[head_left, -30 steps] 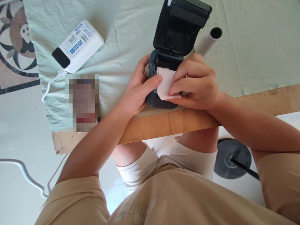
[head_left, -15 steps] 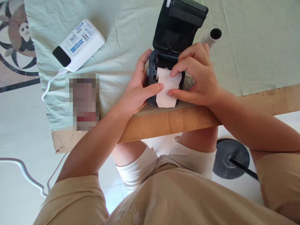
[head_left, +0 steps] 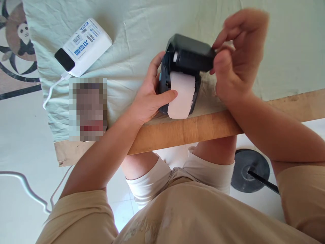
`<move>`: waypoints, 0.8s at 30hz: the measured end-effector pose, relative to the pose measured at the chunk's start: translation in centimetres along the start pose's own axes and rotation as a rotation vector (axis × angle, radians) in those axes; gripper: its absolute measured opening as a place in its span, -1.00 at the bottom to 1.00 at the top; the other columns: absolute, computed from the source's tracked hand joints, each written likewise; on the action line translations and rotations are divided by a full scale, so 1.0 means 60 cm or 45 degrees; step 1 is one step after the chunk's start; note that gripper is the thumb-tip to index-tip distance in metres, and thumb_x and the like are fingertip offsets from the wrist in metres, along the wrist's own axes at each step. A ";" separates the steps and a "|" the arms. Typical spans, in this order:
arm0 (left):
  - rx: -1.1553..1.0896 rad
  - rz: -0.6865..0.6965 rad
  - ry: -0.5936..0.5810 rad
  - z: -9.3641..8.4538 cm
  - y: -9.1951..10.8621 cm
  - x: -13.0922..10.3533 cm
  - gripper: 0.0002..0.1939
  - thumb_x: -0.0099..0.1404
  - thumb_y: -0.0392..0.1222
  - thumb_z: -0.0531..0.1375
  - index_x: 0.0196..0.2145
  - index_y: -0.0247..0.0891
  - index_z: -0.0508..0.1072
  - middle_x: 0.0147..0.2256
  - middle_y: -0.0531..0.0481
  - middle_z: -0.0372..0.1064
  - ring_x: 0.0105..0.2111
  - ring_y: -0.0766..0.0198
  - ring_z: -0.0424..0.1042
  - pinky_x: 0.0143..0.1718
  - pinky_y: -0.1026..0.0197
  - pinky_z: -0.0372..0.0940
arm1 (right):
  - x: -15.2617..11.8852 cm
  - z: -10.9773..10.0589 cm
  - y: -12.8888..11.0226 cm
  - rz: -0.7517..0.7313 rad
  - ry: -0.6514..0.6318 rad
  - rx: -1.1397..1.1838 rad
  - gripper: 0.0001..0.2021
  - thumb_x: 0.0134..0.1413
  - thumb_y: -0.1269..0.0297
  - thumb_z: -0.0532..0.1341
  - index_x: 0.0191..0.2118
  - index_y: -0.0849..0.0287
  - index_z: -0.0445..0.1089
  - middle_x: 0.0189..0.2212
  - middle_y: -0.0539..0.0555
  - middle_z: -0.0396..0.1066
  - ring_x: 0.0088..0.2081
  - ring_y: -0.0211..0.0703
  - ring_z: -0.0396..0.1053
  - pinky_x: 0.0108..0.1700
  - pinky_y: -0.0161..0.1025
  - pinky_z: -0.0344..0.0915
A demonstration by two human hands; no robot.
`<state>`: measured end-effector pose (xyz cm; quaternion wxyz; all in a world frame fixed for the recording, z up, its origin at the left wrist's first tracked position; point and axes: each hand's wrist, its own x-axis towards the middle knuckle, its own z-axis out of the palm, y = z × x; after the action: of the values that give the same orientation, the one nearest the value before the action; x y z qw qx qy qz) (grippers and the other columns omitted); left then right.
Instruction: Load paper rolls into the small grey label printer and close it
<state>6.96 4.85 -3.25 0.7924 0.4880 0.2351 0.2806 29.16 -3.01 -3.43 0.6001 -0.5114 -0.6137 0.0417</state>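
A small dark printer (head_left: 164, 79) lies near the table's front edge, its black lid (head_left: 190, 45) partly lowered over it. White paper (head_left: 181, 101) comes out of the printer toward the table edge. My left hand (head_left: 154, 93) grips the printer's left side, with the thumb resting on the paper. At the lid's right edge, my right hand (head_left: 238, 57) pinches the lid between fingers and thumb, slightly blurred. Behind those fingers, a pale object shows only in small part.
A white power bank (head_left: 87, 49) with a black end and a white cable (head_left: 52, 91) lies at the upper left. Below it is a pixelated object (head_left: 91, 108). The wooden table edge (head_left: 182, 134) runs in front of me. A black round base (head_left: 250, 169) stands on the floor at right.
My right hand has left the paper, moved up and right, and taken hold of the lid. The lid has swung down from wide open to partly closed. My left hand stays in place.
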 end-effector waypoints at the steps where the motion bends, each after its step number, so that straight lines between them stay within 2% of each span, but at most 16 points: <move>1: -0.012 -0.014 0.017 0.003 0.002 -0.003 -0.12 0.12 -0.27 0.56 0.33 0.04 0.36 0.06 0.07 0.64 -0.01 0.11 0.61 0.09 0.13 0.52 | -0.001 0.001 0.001 -0.007 -0.059 -0.021 -0.63 0.39 -0.31 0.23 0.00 -0.19 0.52 -0.06 0.10 0.45 -0.16 -0.03 0.45 -0.40 -0.12 0.35; 3: -0.040 -0.029 0.077 0.007 0.002 -0.006 -0.16 0.13 -0.28 0.53 0.32 0.06 0.39 0.02 0.08 0.65 -0.02 0.09 0.61 0.08 0.13 0.51 | -0.003 0.001 0.002 -0.005 -0.204 -0.071 -0.59 0.29 -0.33 0.31 -0.14 -0.11 0.53 -0.20 0.13 0.37 -0.20 -0.02 0.38 -0.38 -0.10 0.41; 5: -0.069 0.003 0.119 0.010 -0.003 -0.008 -0.16 0.14 -0.24 0.53 0.33 0.08 0.41 0.01 0.05 0.66 0.04 0.02 0.62 0.09 0.10 0.52 | -0.005 0.000 0.003 0.036 -0.311 -0.083 -0.51 0.16 -0.40 0.37 -0.15 -0.08 0.54 -0.21 0.16 0.32 -0.16 0.03 0.36 -0.40 -0.10 0.43; 8: -0.090 0.072 0.112 0.011 -0.010 -0.008 -0.21 0.18 -0.19 0.52 0.32 0.10 0.43 0.05 0.04 0.65 0.06 0.02 0.61 0.07 0.10 0.52 | -0.008 0.000 0.003 0.169 -0.399 -0.019 -0.42 0.13 -0.45 0.36 0.03 -0.12 0.50 -0.05 0.17 0.34 -0.12 0.03 0.38 -0.40 -0.11 0.43; 11: -0.084 0.106 0.044 0.013 -0.009 -0.008 -0.34 0.28 -0.15 0.50 0.29 0.06 0.46 0.10 0.06 0.61 0.05 0.11 0.60 0.03 0.17 0.49 | -0.010 0.000 0.003 0.339 -0.467 0.125 -0.31 0.19 -0.47 0.31 0.26 -0.20 0.34 0.16 0.12 0.36 -0.13 -0.07 0.40 -0.35 -0.15 0.39; 14: -0.088 0.129 0.037 0.018 -0.003 -0.010 -0.56 0.38 -0.02 0.49 0.14 -0.05 0.53 0.00 0.03 0.58 -0.04 0.18 0.59 -0.10 0.24 0.47 | -0.010 0.000 0.002 0.443 -0.572 0.213 -0.14 0.12 -0.54 0.32 0.37 -0.18 0.20 0.08 0.08 0.45 -0.20 -0.10 0.40 -0.28 -0.13 0.36; 16: -0.090 0.098 0.041 0.021 0.002 -0.010 -0.65 0.42 0.08 0.47 0.03 -0.11 0.58 -0.11 0.00 0.58 -0.16 0.22 0.57 -0.19 0.25 0.46 | -0.008 0.000 0.001 0.422 -0.608 0.188 -0.11 0.07 -0.58 0.33 0.33 -0.13 0.23 0.02 0.07 0.48 -0.16 -0.05 0.42 -0.17 -0.08 0.38; 18: -0.086 0.050 0.022 0.023 0.005 -0.010 -0.69 0.43 0.06 0.46 -0.03 -0.14 0.59 -0.18 0.01 0.56 -0.23 0.25 0.55 -0.23 0.26 0.46 | -0.006 -0.001 -0.001 0.400 -0.617 0.187 -0.14 0.04 -0.58 0.35 0.27 -0.12 0.28 0.03 0.08 0.48 -0.08 0.02 0.43 -0.08 -0.03 0.40; 22: -0.125 0.028 -0.013 0.022 0.007 -0.006 -0.75 0.44 -0.02 0.45 -0.05 -0.17 0.59 -0.28 0.09 0.50 -0.27 0.28 0.56 -0.29 0.28 0.40 | -0.003 -0.001 -0.002 0.431 -0.644 0.257 -0.17 0.00 -0.55 0.39 0.23 -0.15 0.31 0.05 0.10 0.48 -0.02 0.09 0.45 -0.03 0.03 0.45; 24: -0.145 0.046 -0.054 0.018 0.003 -0.004 -0.76 0.44 -0.04 0.45 -0.03 -0.17 0.61 -0.24 0.07 0.54 -0.26 0.27 0.57 -0.29 0.28 0.39 | -0.002 0.000 -0.002 0.439 -0.639 0.245 -0.16 -0.01 -0.54 0.40 0.23 -0.16 0.31 0.09 0.11 0.49 0.02 0.14 0.46 0.04 0.09 0.48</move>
<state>7.43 4.09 -2.62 0.8185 0.4522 0.1930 0.2972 29.05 -3.17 -3.44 0.4597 -0.5225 -0.6401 0.3254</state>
